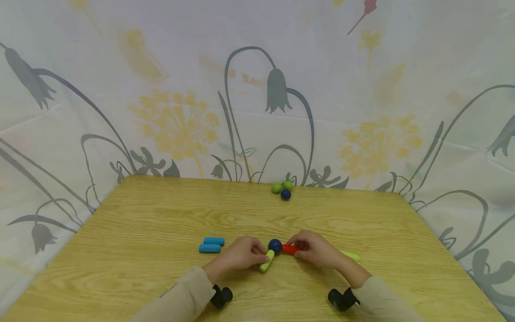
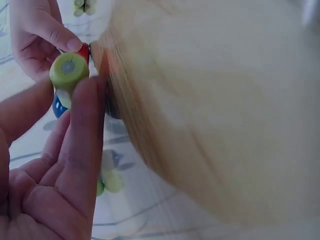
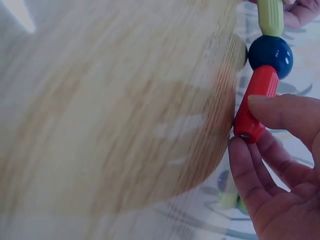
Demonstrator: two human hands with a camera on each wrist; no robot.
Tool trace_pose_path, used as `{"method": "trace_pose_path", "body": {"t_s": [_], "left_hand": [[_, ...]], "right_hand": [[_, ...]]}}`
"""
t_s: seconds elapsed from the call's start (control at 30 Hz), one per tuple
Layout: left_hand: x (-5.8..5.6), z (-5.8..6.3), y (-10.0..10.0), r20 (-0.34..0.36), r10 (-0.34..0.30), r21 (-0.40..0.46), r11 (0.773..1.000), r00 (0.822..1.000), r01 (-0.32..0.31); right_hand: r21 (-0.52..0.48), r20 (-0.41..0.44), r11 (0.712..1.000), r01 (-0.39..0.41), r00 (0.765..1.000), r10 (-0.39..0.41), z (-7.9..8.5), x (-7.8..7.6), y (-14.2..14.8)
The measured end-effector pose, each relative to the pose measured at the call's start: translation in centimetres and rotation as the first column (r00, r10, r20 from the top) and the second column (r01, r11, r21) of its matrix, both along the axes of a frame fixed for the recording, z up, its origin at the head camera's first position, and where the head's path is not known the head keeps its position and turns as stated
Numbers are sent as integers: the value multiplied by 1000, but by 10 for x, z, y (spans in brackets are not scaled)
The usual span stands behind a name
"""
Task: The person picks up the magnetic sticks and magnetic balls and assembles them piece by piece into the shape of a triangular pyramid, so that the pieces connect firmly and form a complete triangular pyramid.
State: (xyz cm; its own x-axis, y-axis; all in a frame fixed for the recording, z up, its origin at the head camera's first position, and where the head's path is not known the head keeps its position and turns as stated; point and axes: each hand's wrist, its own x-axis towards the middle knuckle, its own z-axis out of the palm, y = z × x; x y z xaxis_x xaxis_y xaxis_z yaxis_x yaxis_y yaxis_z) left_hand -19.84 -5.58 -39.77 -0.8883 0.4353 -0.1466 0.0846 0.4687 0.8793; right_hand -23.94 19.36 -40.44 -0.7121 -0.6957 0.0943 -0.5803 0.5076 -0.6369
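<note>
My left hand (image 1: 244,254) pinches a yellow-green magnetic rod (image 1: 267,261) between thumb and fingers. Its free end shows a round grey disc in the left wrist view. The other end meets a dark blue ball (image 1: 275,246) on the table. From the right, my right hand (image 1: 315,250) pinches a red magnetic rod (image 3: 256,102), thumb on one side and fingers under its free end. That red rod also touches the blue ball, so both rods join at it at an angle. Another yellow-green rod (image 1: 351,256) lies partly hidden behind the right wrist.
Two light blue rods (image 1: 211,248) lie side by side left of my left hand. Toward the table's back edge sit two green balls (image 1: 276,188) and a second dark blue ball (image 1: 285,194). A flower-patterned cloth (image 1: 249,112) hangs behind the wooden table (image 1: 161,214).
</note>
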Motion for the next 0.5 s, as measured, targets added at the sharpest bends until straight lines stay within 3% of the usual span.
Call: {"method": "trace_pose_path", "body": {"t_s": [0.1, 0.23, 0.5], "left_hand": [[0, -1, -1, 32, 11, 40, 999, 999, -12], [1, 0, -3, -5, -3, 30, 1000, 1000, 3], [-4, 2, -1, -57, -168, 13, 986, 984, 169]], "right_hand": [[5, -8, 1000, -3, 1000, 3, -1, -1, -2], [-1, -28, 1000, -17, 999, 17, -2, -1, -5], [-35, -29, 998, -50, 998, 49, -1, -2, -12]]}}
